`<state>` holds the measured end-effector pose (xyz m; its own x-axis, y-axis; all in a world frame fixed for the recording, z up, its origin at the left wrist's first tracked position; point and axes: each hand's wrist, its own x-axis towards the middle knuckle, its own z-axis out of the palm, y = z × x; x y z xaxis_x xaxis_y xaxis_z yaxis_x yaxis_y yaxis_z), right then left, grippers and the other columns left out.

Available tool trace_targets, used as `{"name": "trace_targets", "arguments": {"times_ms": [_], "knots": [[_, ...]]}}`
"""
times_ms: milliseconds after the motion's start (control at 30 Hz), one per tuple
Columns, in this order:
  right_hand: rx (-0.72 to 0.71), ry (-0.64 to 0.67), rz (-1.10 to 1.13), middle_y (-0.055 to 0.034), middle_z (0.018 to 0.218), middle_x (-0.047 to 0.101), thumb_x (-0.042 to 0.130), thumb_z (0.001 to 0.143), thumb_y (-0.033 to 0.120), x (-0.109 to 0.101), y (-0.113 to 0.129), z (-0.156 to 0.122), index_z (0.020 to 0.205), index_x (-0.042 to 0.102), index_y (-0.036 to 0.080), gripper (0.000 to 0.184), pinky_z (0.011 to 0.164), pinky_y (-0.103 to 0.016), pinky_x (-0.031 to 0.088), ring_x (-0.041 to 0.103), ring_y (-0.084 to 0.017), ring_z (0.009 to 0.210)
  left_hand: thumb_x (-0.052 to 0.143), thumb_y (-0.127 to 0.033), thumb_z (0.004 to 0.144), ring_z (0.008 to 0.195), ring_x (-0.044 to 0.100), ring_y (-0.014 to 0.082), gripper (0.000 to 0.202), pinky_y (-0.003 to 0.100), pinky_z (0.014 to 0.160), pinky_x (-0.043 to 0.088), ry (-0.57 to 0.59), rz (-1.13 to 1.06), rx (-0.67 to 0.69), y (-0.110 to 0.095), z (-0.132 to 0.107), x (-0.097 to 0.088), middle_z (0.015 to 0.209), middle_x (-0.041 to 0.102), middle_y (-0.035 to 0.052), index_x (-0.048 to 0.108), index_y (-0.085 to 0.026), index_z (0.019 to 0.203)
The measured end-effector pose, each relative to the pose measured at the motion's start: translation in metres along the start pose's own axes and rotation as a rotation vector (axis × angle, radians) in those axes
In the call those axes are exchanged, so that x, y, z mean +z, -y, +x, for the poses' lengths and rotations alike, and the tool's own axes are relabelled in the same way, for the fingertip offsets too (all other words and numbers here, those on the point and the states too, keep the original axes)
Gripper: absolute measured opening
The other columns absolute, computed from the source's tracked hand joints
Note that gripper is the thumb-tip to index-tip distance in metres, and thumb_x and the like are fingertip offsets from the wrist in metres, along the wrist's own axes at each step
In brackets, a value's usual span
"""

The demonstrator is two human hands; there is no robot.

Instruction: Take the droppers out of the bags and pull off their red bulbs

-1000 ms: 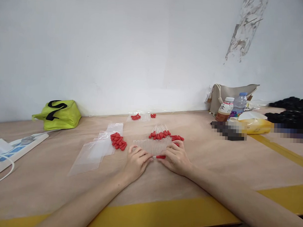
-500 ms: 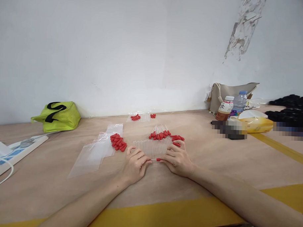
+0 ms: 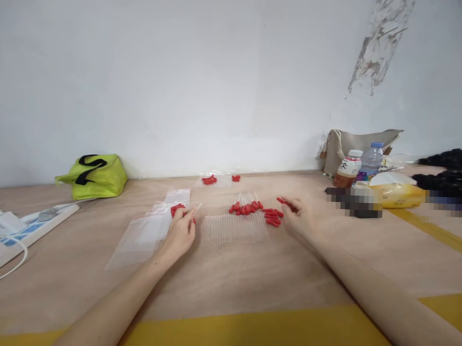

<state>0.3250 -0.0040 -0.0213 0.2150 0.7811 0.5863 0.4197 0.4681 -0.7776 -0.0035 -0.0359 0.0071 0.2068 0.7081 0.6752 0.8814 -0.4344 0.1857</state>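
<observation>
A row of clear thin tubes [image 3: 234,228] lies flat on the wooden table, with red-capped tubes [image 3: 247,206] fanned out just behind it. My left hand [image 3: 181,234] is closed on one clear tube, its tip pointing up right, over a pile of red caps [image 3: 176,208]. My right hand [image 3: 299,218] sits right of the row, fingers pinched on a red cap [image 3: 283,201]. Another small heap of red caps [image 3: 272,217] lies between that hand and the tubes.
Clear zip bags [image 3: 145,230] lie left of the tubes. A lime green bag [image 3: 92,175] stands far left, a white box with a cable [image 3: 20,231] at the left edge. Bottles [image 3: 348,168], a beige bag [image 3: 363,142] and a yellow packet [image 3: 399,194] crowd the right. Yellow tape [image 3: 248,330] marks the near edge.
Both hands were together at the near side of the tube row on one red-capped tube. They have parted: the left went left with a clear tube, the right went right to a red cap.
</observation>
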Motion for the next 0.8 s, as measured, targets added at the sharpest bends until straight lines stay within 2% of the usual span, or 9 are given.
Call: {"name": "trace_targets", "arguments": {"times_ms": [133,267,467,600,800], "knots": [[0.128,-0.067,-0.033,-0.0037,0.071,0.057,0.06,0.065,0.042,-0.014,-0.019,0.013,0.085,0.056,0.014,0.034,0.054,-0.025,0.045,0.053,-0.012,0.06,0.035,-0.009,0.079,0.073,0.053,0.0167,0.029,0.028,0.063,0.045,0.026,0.117,0.012,0.001,-0.008,0.016,0.081,0.049,0.0055,0.057,-0.015,0.097],[0.117,-0.028,-0.106,-0.0043,0.072,0.059,0.061,0.063,0.047,-0.015,-0.026,0.014,0.077,0.056,0.016,0.034,0.055,-0.027,0.044,0.054,-0.014,0.061,0.036,-0.008,0.078,0.073,0.054,0.0186,0.027,0.028,0.059,0.044,0.062,0.174,0.008,-0.005,-0.011,0.024,0.083,0.05,0.0073,0.056,-0.014,0.094],[0.091,0.121,-0.125,-0.0057,0.076,0.064,0.057,0.067,0.047,-0.008,-0.023,0.01,0.082,0.06,0.017,0.033,0.06,-0.03,0.046,0.059,-0.017,0.066,0.041,-0.014,0.077,0.079,0.058,0.02,0.024,0.032,0.069,0.047,0.115,0.089,-0.047,-0.01,-0.012,0.022,0.088,0.057,0.0084,0.055,-0.013,0.097],[0.066,0.103,-0.27,-0.005,0.076,0.066,0.056,0.068,0.047,-0.01,-0.023,0.01,0.078,0.064,0.019,0.03,0.063,-0.031,0.045,0.059,-0.018,0.07,0.042,-0.017,0.077,0.081,0.059,0.0203,0.023,0.034,0.073,0.047,0.133,0.033,-0.066,-0.012,-0.013,0.021,0.09,0.061,0.0081,0.055,-0.014,0.097],[0.063,0.128,-0.418,-0.0025,0.074,0.067,0.053,0.069,0.047,-0.015,-0.02,0.006,0.078,0.066,0.022,0.029,0.068,-0.03,0.042,0.059,-0.018,0.073,0.04,-0.02,0.08,0.083,0.059,0.0198,0.022,0.034,0.073,0.047,0.082,-0.016,-0.09,-0.014,-0.013,0.018,0.089,0.062,0.0072,0.056,-0.015,0.094]]}}
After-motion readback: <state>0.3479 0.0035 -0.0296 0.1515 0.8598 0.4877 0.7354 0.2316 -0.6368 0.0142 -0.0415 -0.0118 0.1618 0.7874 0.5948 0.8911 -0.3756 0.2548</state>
